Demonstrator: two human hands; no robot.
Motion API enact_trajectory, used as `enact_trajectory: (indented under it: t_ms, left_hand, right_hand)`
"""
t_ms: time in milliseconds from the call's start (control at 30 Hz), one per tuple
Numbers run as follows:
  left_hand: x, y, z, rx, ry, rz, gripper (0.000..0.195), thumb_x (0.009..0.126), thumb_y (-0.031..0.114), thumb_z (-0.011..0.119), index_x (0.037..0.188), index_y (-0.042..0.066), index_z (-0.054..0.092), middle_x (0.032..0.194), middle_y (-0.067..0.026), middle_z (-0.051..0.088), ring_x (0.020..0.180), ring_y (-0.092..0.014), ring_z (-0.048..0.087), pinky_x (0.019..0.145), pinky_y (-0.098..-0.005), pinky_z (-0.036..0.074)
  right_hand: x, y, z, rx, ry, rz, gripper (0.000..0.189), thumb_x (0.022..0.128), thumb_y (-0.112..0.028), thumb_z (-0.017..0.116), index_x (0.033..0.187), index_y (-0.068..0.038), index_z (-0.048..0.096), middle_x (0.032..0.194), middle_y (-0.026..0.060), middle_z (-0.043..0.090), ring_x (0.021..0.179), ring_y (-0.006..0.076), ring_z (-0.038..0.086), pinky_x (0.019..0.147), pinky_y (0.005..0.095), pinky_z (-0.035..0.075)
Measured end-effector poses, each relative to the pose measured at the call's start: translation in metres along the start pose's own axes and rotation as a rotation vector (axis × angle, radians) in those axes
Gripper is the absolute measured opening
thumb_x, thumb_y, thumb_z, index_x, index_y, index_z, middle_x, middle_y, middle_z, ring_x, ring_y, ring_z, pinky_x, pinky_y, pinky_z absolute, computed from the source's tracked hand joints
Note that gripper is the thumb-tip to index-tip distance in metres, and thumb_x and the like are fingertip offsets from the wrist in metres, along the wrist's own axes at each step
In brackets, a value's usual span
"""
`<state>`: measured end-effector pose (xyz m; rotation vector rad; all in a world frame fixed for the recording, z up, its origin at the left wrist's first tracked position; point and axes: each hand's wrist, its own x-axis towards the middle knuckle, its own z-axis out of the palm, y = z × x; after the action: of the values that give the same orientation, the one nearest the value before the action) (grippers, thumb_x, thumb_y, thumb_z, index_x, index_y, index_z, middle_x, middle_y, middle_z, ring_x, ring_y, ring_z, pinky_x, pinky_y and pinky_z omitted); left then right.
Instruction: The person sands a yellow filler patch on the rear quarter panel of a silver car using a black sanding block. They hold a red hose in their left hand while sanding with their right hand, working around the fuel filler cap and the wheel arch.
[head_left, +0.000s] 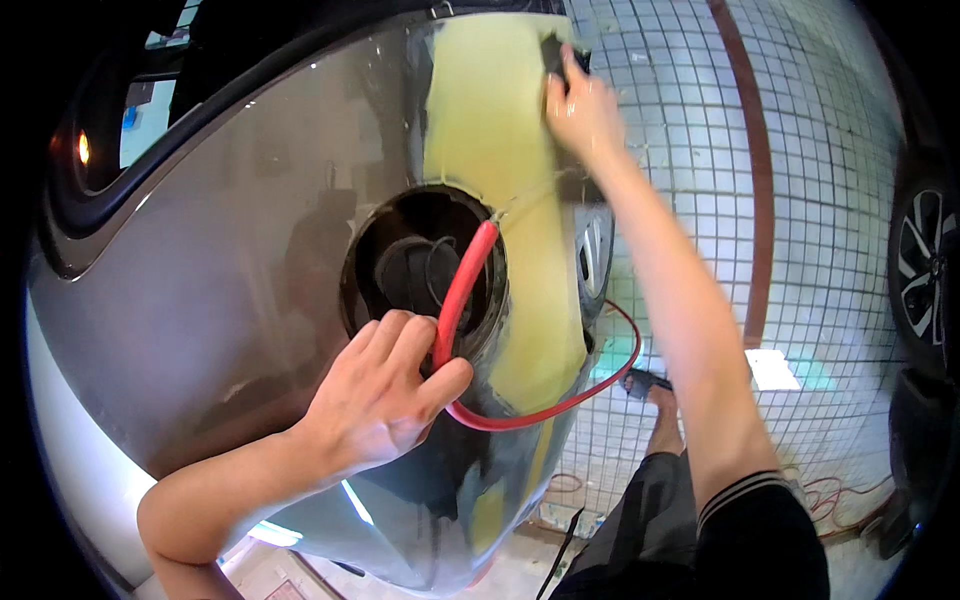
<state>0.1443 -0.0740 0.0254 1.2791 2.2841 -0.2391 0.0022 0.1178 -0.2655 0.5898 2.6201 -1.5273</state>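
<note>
My left hand (382, 390) grips a red hose (517, 420) near its end, above a round fuel filler recess (390, 217) in a car's brown-grey body panel (247, 262). A thin stream of water runs from the hose tip onto a band of yellow body filler (487, 97). At the far right edge of that band, my right hand (589, 112) presses a dark sanding pad or sheet (553, 56) to the surface; which of the two is unclear. Inside the recess, a black cap with a tether (412, 270) shows, partly hidden by the hose and my hand.
Below the yellow band sits the car's wheel (592, 259). The hose loops past it, above a tiled floor (690, 187) with a brown strip (757, 187). Another car's wheel (930, 262) stands at the right. Red tubing (832, 502) lies on the floor near my sandalled foot (641, 381).
</note>
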Motion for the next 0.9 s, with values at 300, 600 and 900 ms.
enact_trajectory:
  t_ms: [300, 600, 900]
  left_hand:
    - [-0.009, -0.002, -0.001, -0.007, -0.14, 0.03, 0.028, 0.077, 0.017, 0.076, 0.099, 0.015, 0.058, 0.102, -0.0136, 0.054, 0.098, -0.031, 0.061, 0.078, -0.0397, 0.051]
    - [-0.006, -0.003, 0.0, -0.017, -0.058, 0.006, 0.021, 0.081, 0.015, 0.072, 0.095, 0.012, 0.057, 0.1, -0.0142, 0.054, 0.096, -0.031, 0.06, 0.077, -0.0391, 0.05]
    - [-0.012, -0.004, 0.005, 0.008, -0.078, 0.051, 0.016, 0.09, 0.019, 0.065, 0.101, 0.015, 0.056, 0.101, -0.0114, 0.056, 0.096, -0.027, 0.06, 0.075, -0.0371, 0.049]
  right_hand:
    - [-0.167, 0.041, 0.031, 0.011, 0.101, -0.378, 0.076, 0.102, -0.028, 0.066, 0.171, -0.021, 0.036, 0.151, 0.0415, 0.046, 0.129, 0.0555, 0.056, 0.106, 0.059, 0.051]
    - [-0.06, 0.0, -0.004, 0.06, 0.012, -0.159, 0.065, 0.107, -0.032, 0.057, 0.167, -0.014, 0.041, 0.129, 0.0368, 0.065, 0.115, 0.052, 0.065, 0.095, 0.0569, 0.054]
    - [-0.062, 0.011, 0.009, 0.25, -0.082, -0.102, 0.07, 0.103, -0.025, 0.061, 0.169, -0.015, 0.039, 0.147, 0.0353, 0.056, 0.131, 0.0529, 0.056, 0.11, 0.0565, 0.046]
